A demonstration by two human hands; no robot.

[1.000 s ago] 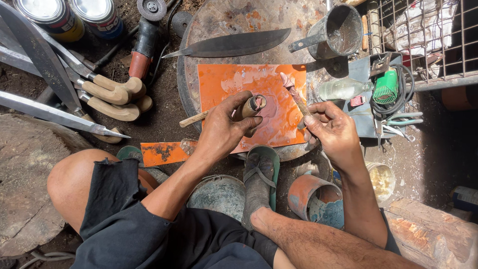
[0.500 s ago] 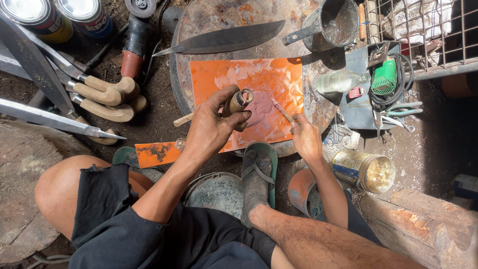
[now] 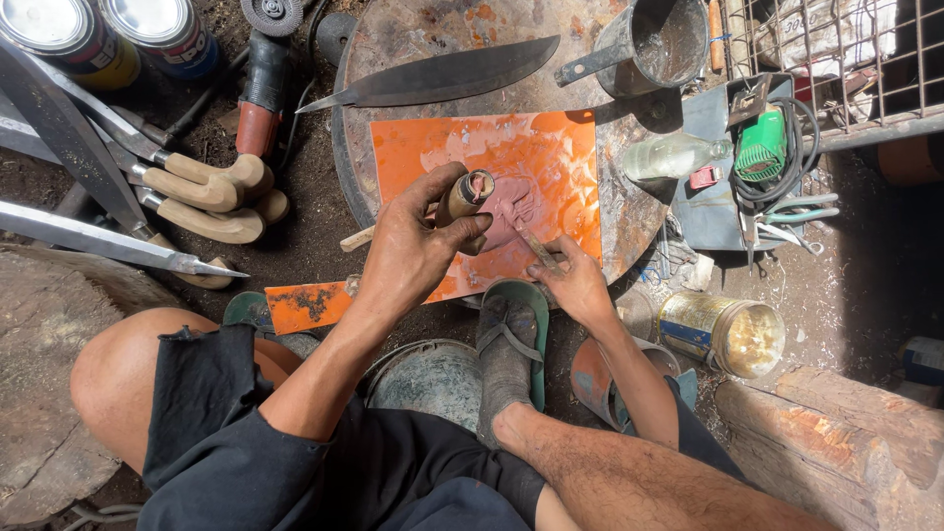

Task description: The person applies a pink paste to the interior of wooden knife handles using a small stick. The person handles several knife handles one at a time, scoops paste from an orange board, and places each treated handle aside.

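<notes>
L hand (image 3: 418, 246) grips 1 wooden handle (image 3: 462, 197); R hand (image 3: 575, 285) grips 1 stick (image 3: 531, 241); 1 orange sheet (image 3: 551, 167).

The left hand (image 3: 418, 251) clasps a wooden handle (image 3: 462, 200) over an orange sheet (image 3: 551, 167); the right hand (image 3: 575, 285) holds a thin stick (image 3: 534, 246).

Dirt floor (image 3: 305, 231), sunlit; wire cage (image 3: 836, 59) top rt, log (image 3: 836, 442) btm rt

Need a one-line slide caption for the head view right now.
Left hand grips a brown wooden handle while right hand works a thin stick in paste on an orange sheet.
</notes>
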